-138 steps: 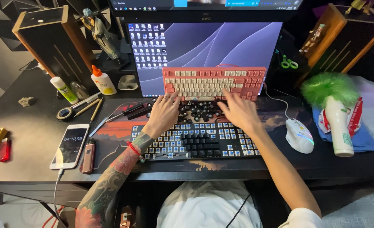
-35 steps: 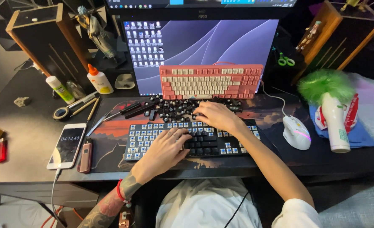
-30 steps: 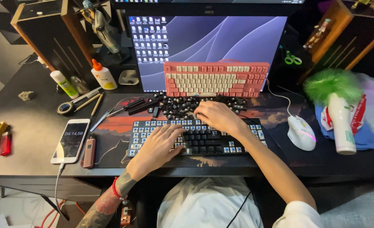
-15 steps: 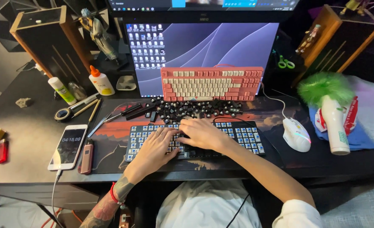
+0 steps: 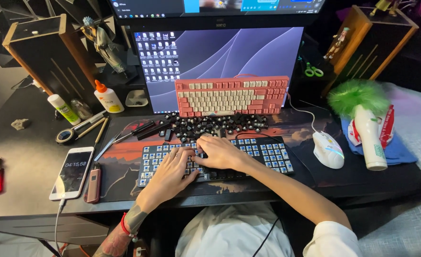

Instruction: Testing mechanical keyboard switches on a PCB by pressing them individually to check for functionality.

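1. Step in hand, as I judge: fitting keycaps onto the stripped black keyboard point(image 5: 215, 159) at the tabletop's front edge.
2. Left hand point(image 5: 170, 173) rests spread; right hand point(image 5: 220, 152) presses fingertips together on a key.
3. Next calls for another from the loose keycaps point(image 5: 215, 126).

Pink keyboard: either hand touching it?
No: both the left hand and right hand rest on the dark keyboard; the pink keyboard stands untouched behind.

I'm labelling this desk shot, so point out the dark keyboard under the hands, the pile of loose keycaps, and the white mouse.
dark keyboard point(image 5: 267, 154), head view, bare switches right of the hands
pile of loose keycaps point(image 5: 220, 126), head view, middle of the heap
white mouse point(image 5: 328, 150), head view, its back
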